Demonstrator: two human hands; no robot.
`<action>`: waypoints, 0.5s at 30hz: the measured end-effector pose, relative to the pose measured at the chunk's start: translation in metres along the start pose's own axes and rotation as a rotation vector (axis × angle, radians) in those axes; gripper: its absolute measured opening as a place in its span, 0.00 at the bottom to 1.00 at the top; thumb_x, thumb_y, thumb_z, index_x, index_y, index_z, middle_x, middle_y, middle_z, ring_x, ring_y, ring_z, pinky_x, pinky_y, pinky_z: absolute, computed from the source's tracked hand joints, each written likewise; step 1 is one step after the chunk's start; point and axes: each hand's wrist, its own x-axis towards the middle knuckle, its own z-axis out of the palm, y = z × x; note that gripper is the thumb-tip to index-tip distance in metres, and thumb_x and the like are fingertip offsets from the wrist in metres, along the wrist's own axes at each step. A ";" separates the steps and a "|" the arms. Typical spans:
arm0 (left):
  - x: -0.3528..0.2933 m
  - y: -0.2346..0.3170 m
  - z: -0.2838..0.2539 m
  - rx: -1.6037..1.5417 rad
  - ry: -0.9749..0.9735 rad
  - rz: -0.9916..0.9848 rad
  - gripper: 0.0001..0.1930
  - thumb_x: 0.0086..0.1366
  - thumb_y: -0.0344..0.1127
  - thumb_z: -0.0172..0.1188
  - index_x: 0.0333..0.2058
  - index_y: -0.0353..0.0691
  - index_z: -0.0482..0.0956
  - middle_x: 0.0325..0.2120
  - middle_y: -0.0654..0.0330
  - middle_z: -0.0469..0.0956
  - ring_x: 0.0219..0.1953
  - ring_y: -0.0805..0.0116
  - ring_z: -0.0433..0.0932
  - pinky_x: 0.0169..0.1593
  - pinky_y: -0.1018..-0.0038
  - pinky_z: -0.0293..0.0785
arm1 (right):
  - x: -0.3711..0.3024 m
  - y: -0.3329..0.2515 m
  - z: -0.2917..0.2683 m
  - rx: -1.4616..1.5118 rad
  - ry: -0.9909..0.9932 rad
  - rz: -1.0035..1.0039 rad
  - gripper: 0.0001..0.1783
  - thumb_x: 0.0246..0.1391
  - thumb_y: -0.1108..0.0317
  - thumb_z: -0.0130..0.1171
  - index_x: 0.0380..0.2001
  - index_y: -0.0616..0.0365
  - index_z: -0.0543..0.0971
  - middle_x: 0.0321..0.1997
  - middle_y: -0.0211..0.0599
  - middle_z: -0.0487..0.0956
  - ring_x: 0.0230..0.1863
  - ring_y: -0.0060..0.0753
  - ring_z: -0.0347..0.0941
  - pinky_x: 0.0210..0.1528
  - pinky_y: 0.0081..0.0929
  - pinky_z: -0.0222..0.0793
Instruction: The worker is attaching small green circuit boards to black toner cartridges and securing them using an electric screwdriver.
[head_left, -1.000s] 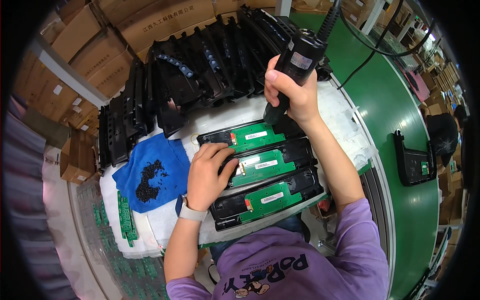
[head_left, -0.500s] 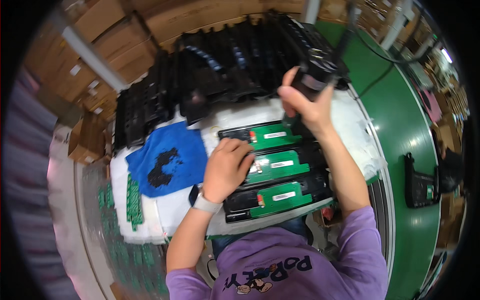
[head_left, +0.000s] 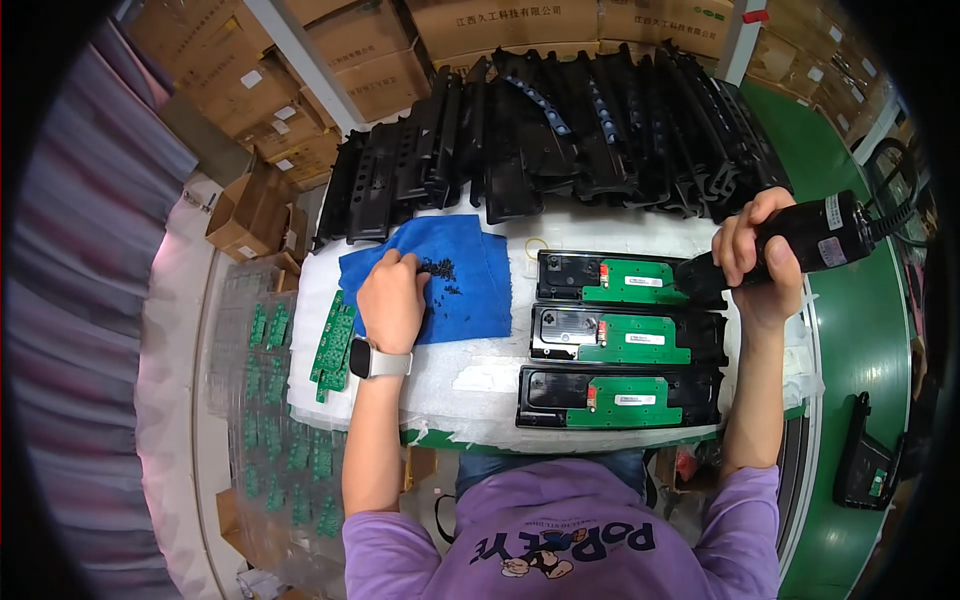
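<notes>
My right hand (head_left: 762, 255) is wrapped around a black electric screwdriver (head_left: 815, 235), held nearly flat. Its front end is over the right end of the farthest black plastic housing (head_left: 565, 275), which carries a green circuit board (head_left: 630, 268). Two similar housings lie nearer to me, a middle one (head_left: 565, 348) and a near one (head_left: 550, 410), each with a green board. On a blue cloth (head_left: 480, 310) lies a heap of tiny black screws (head_left: 440, 270). Bent and drawn together, the fingers of my left hand (head_left: 392, 300) are at the heap's left edge; whatever they pinch is hidden.
Black plastic housings (head_left: 520, 170) stand in a row along the table's far side. Loose green boards (head_left: 335, 345) lie left of the cloth, near trays (head_left: 270, 400) of more boards. A green surface (head_left: 835, 370) on the right bears another black part (head_left: 868, 460). Cartons (head_left: 500, 30) are stacked behind.
My left hand has left the housings and moved left to the screws on the cloth. My right hand has tilted the screwdriver flatter, farther right. The whole view has shifted.
</notes>
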 end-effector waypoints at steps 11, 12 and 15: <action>0.002 -0.003 -0.001 -0.900 0.011 -0.344 0.08 0.61 0.33 0.54 0.30 0.34 0.78 0.21 0.61 0.75 0.20 0.78 0.72 0.25 0.83 0.68 | -0.002 0.001 0.006 -0.090 0.005 0.056 0.19 0.48 0.57 0.53 0.34 0.60 0.63 0.14 0.25 0.62 0.11 0.18 0.56 0.19 0.18 0.55; 0.003 0.004 -0.001 -0.908 0.002 -0.338 0.08 0.61 0.33 0.54 0.30 0.34 0.78 0.21 0.61 0.75 0.20 0.78 0.72 0.25 0.83 0.68 | -0.003 0.000 0.005 -0.101 0.004 0.061 0.19 0.48 0.57 0.53 0.34 0.60 0.62 0.14 0.25 0.62 0.11 0.18 0.56 0.19 0.18 0.55; 0.007 0.025 0.003 -2.031 -0.386 -0.526 0.09 0.64 0.31 0.49 0.38 0.31 0.73 0.26 0.59 0.76 0.23 0.77 0.70 0.30 0.84 0.68 | -0.005 -0.003 0.007 -0.090 0.019 0.070 0.20 0.47 0.57 0.54 0.34 0.60 0.62 0.14 0.25 0.62 0.11 0.19 0.57 0.20 0.18 0.57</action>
